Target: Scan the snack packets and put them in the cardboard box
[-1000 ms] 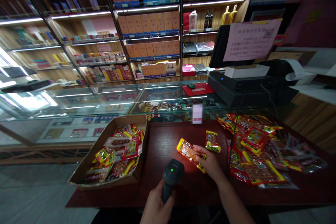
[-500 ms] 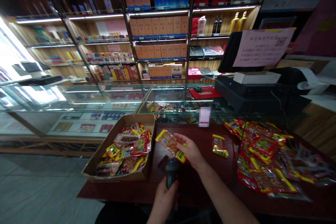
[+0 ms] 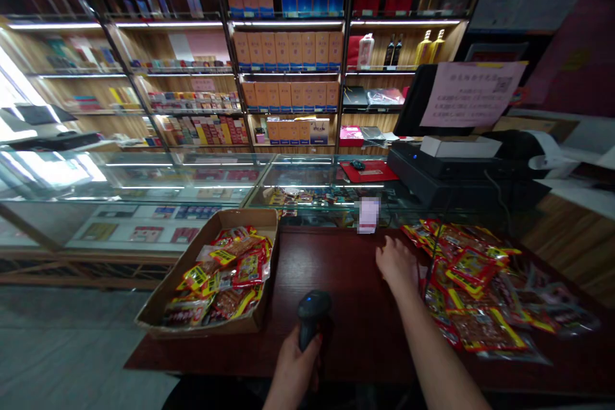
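My left hand (image 3: 296,359) grips the handle of a dark barcode scanner (image 3: 313,309), its head raised above the brown tabletop. To the right, my right hand (image 3: 396,268) is down on the table with its fingers curled. It covers the spot where a lone snack packet lay; whatever is under the fingers is hidden. Just beyond it spreads a heap of red and yellow snack packets (image 3: 473,269). Left of the scanner stands an open cardboard box (image 3: 270,262); more snack packets (image 3: 247,270) lie in it, a reddish-brown one on top.
Behind the table runs a glass display counter (image 3: 211,170) with a red mat (image 3: 369,171) on it. A monitor with a paper sheet (image 3: 473,93) stands at the right above a black cash drawer (image 3: 461,173). A small card (image 3: 368,214) stands at the table's back edge.
The packet that my right hand held over the scanner is gone from it, and another packet lies atop those in the box. My right hand has moved right, onto the lone packet's spot.
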